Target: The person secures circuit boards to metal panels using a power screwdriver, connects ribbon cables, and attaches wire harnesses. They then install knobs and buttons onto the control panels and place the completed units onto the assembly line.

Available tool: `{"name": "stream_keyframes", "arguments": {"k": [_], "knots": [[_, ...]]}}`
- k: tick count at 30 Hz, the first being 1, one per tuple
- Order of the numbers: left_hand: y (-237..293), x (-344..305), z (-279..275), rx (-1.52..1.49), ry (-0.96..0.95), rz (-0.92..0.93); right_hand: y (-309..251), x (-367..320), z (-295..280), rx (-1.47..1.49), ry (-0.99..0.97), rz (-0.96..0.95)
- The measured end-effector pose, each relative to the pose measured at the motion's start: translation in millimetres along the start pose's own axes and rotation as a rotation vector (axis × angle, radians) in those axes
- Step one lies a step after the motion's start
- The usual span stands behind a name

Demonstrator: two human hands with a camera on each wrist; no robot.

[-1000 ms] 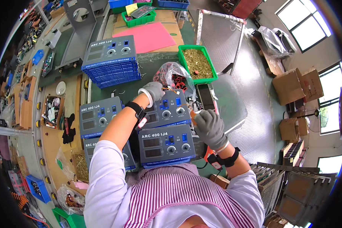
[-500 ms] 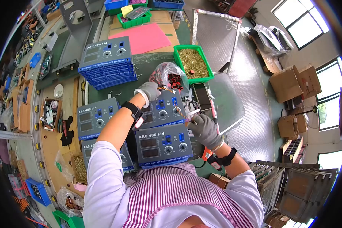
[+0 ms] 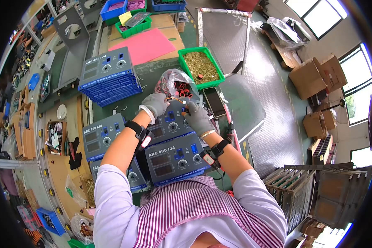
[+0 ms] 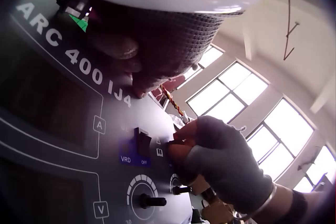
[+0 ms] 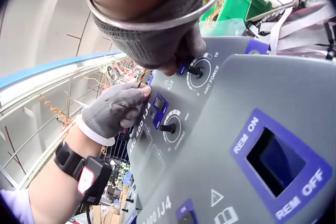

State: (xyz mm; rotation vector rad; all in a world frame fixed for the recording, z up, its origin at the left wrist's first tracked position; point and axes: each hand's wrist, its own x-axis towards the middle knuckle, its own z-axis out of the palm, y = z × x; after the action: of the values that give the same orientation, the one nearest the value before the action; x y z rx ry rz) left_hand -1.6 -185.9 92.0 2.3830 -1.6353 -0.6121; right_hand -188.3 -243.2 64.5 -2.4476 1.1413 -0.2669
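Observation:
My gloved left hand (image 3: pixel 155 104) is at the upper edge of a grey ARC 400 IJ4 front panel (image 3: pixel 160 129), pinching thin twisted wires (image 3: pixel 176 99) that run to a small white connector. In the left wrist view the red-and-yellow wires (image 4: pixel 172 101) hang beyond the panel edge. My gloved right hand (image 3: pixel 197 118) is over the panel's upper right corner. Its bare fingertips pinch a small dark part (image 4: pixel 177 142) against the panel face, at the blue-marked opening beside the ARC FORCE knob (image 5: pixel 196 71). The fingers cover most of that part.
Nearer my body lies another panel (image 3: pixel 169 163), with more panels (image 3: pixel 101 138) to the left and a tall stack (image 3: pixel 107 78) behind. Beyond my hands are a plastic bag of red-and-black parts (image 3: pixel 173 82) and a green bin (image 3: pixel 182 62). A phone (image 3: pixel 214 102) lies to the right.
My right hand has moved left and away from my body, from beside the panel onto its upper right corner. The wire trailing across the panel face no longer shows. My left hand keeps its hold.

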Motion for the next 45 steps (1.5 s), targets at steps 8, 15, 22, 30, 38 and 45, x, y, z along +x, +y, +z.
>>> {"name": "stream_keyframes", "arguments": {"k": [8, 15, 22, 30, 38, 45], "knots": [[1, -1, -1, -0.008, -0.028, -0.015, 5, -2, 2, 0.029, 0.112, -0.152], [-4, 4, 5, -0.053, -0.033, 0.0, 26, 5, 10, 0.062, 0.188, -0.212], [-4, 7, 7, -0.067, -0.064, 0.009, 41, 15, 6, 0.655, -0.26, 0.205], [3, 6, 0, -0.093, -0.151, -0.046, 21, 11, -7, 0.222, -0.256, 0.163], [-32, 17, 21, -0.682, 0.132, -0.102, 31, 4, -11, 0.3, -0.044, 0.139], [12, -42, -9, -2.234, 0.064, -0.206, -35, -54, -56, 0.863, -0.027, -0.121]]}}
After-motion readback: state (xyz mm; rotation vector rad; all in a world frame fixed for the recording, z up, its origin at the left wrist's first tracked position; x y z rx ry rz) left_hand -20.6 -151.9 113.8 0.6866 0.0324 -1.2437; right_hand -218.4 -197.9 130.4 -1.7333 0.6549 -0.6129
